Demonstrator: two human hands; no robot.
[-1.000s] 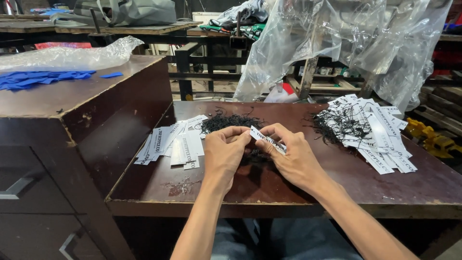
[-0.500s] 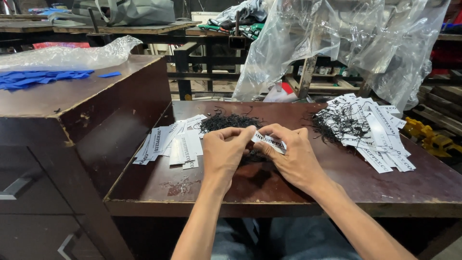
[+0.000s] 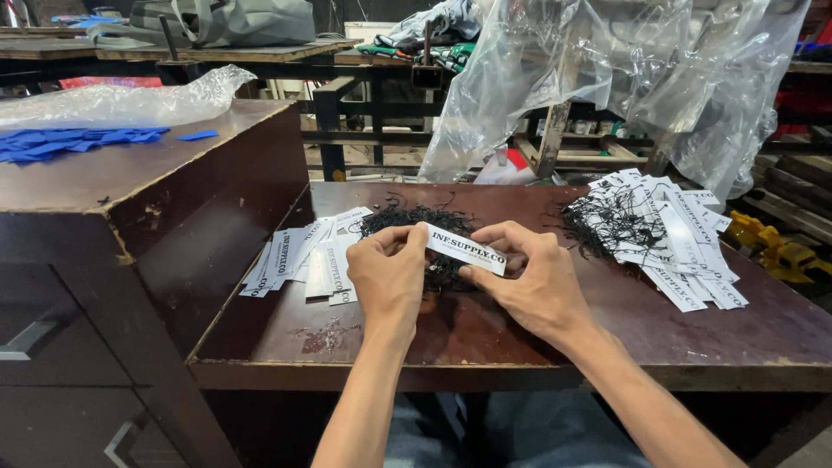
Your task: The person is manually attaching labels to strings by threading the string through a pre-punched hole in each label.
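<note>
At the far left stands a tall dark wooden cabinet (image 3: pixel 130 199), its top higher than the work surface. On that top lie a scatter of blue cut pieces (image 3: pixel 61 143) and, just behind them, a crumpled clear plastic bag (image 3: pixel 130 100).

To the right of the cabinet, the lower brown table (image 3: pixel 485 338) carries a fanned pile of white paper tags (image 3: pixel 303 260), lying flat near its left edge. Just right of that pile, a heap of black string loops (image 3: pixel 416 221) sits in the middle of the table, partly hidden by the hands.

The left hand (image 3: pixel 388 277) is curled in a narrow pinch, thumb and fingertips closed on the left end of a single white tag (image 3: pixel 466 248). This tag is held a little above the table, over the black strings, tilted so that its right end sits lower. The right hand (image 3: pixel 537 282) holds the same tag from the other side: its fingers reach over the top of the tag's right end and the thumb presses from below. Whether a string is caught between the fingers cannot be told.

Further right, near the table's far right corner, lies a larger pile of white tags with black strings tangled over them (image 3: pixel 650 225). Behind the table, large sheets of clear plastic (image 3: pixel 624 69) hang over a wooden frame, and a yellow object (image 3: pixel 771 247) shows at the far right edge.
</note>
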